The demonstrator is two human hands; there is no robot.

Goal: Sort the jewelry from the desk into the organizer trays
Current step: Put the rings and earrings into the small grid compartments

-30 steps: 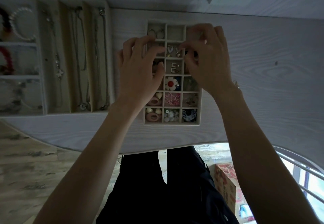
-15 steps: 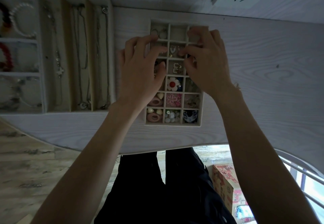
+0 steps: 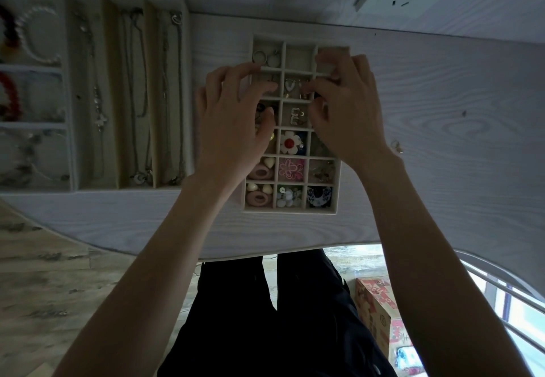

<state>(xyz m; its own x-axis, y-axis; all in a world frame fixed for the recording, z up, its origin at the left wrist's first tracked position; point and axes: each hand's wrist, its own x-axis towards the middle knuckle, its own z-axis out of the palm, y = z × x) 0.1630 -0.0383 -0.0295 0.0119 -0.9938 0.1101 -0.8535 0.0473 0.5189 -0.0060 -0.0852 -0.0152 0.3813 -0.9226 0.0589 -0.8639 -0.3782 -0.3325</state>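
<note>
The right hand (image 3: 348, 111) has curled fingers and pinches a small earring (image 3: 303, 95) over the tray (image 3: 290, 210) on the desk (image 3: 442, 170). The left hand (image 3: 233, 122) hovers over the tray's left cells, fingers loosely bent, holding nothing I can see.

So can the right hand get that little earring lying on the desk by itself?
Probably yes: the earring lies in the open on the desk, just beside the right hand's wrist, with nothing covering it.

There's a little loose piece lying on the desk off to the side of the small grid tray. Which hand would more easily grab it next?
Probably the right hand. The loose piece lies on the bare desk just beyond that wrist, right of the grid tray. The left hand sits over the tray's left column and would have to cross over.
</note>
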